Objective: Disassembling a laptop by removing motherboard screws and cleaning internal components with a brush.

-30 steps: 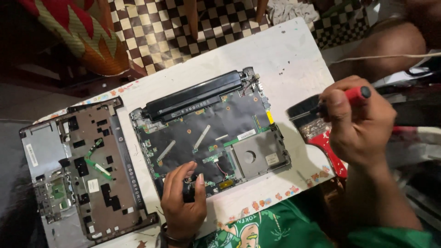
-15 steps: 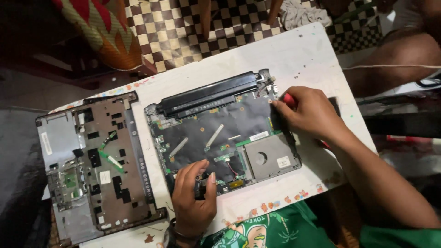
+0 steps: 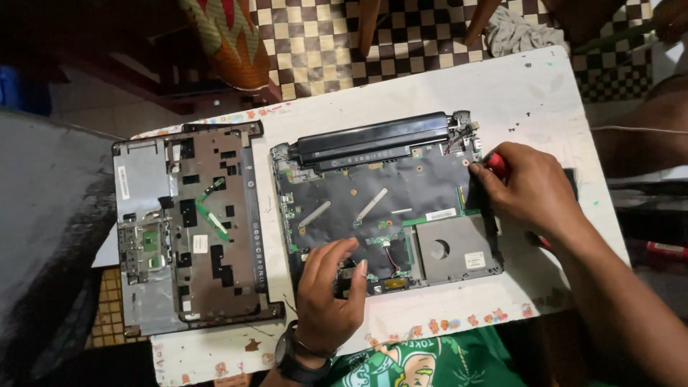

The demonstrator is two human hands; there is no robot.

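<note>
An opened laptop base [image 3: 387, 208] lies on a white table [image 3: 516, 86], its dark board and long black battery [image 3: 373, 140] exposed. My left hand [image 3: 330, 301], with a dark wristwatch, rests on the base's near edge, fingers curled over a small part there. My right hand [image 3: 527, 190] grips a red-handled screwdriver [image 3: 496, 163] at the base's right edge, its tip down near the top right corner. The removed palm-rest cover [image 3: 193, 226] lies face down to the left of the base.
A checkered floor [image 3: 322, 43] and a patterned cushion [image 3: 229, 36] lie beyond the table's far edge. A grey cloth [image 3: 512, 32] sits at the far side. A red object [image 3: 666, 251] lies off the table's right side. A green printed garment [image 3: 437, 362] shows at the near edge.
My right hand has come from off the table's right side to the laptop's right edge with the screwdriver. The left hand stayed on the near edge. The camera view shifted.
</note>
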